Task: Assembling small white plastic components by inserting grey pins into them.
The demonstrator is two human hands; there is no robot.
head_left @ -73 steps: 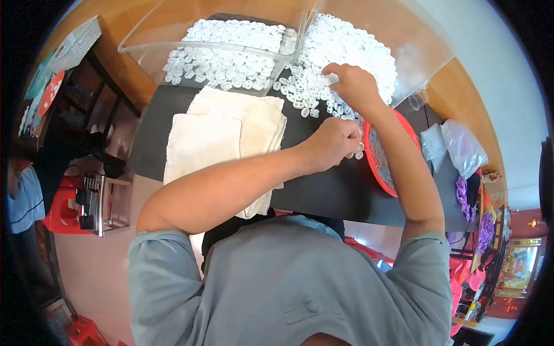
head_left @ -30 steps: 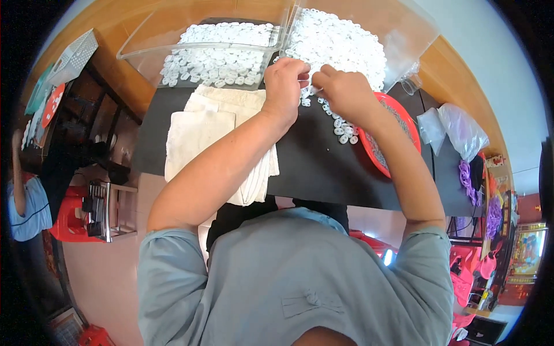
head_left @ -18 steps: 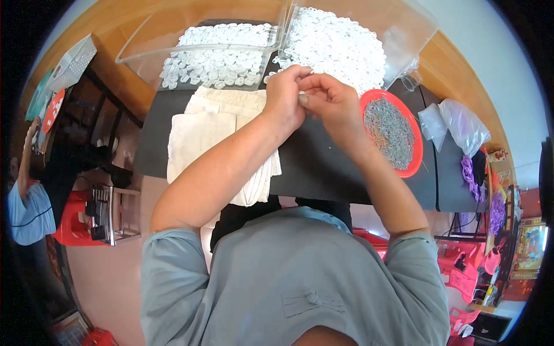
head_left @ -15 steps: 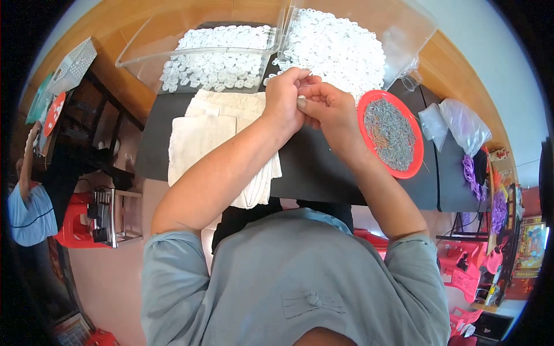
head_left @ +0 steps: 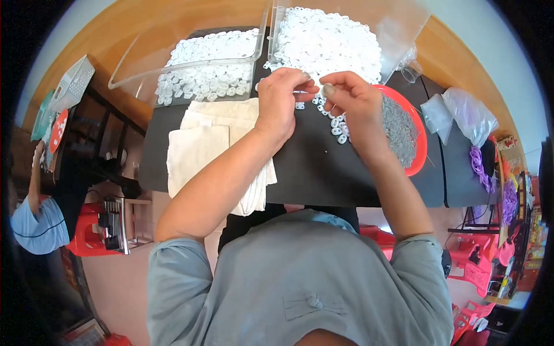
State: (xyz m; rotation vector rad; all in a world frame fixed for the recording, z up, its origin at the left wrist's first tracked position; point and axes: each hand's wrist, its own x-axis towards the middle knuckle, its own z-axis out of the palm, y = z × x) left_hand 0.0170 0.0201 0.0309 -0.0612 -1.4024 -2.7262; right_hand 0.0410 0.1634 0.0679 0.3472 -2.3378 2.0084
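Observation:
My left hand (head_left: 278, 102) is raised above the dark table (head_left: 306, 173), its thumb and fingers pinched together. Whatever lies in that pinch is too small to make out. Close by on its right, my right hand (head_left: 359, 106) also has thumb and forefinger pressed together, and a small gap separates the two hands. Loose small white plastic pieces with holes (head_left: 337, 128) lie on the table under and between them. Beside my right wrist stands a red basin (head_left: 421, 151) of thin grey metal pins (head_left: 400, 130), partly hidden by the hand.
Two clear plastic bins, left (head_left: 112, 85) and right (head_left: 424, 23), hold heaps of white pieces. Folded cream cloths (head_left: 196, 153) lie by my left forearm. Clear plastic bags (head_left: 468, 118) and purple cord (head_left: 478, 167) are at the right. A person's blue sleeve (head_left: 40, 222) shows far left.
My hands were together and have come apart, the right one shifting right and now partly covering the basin. Loose white pieces show between them. The view has shifted slightly.

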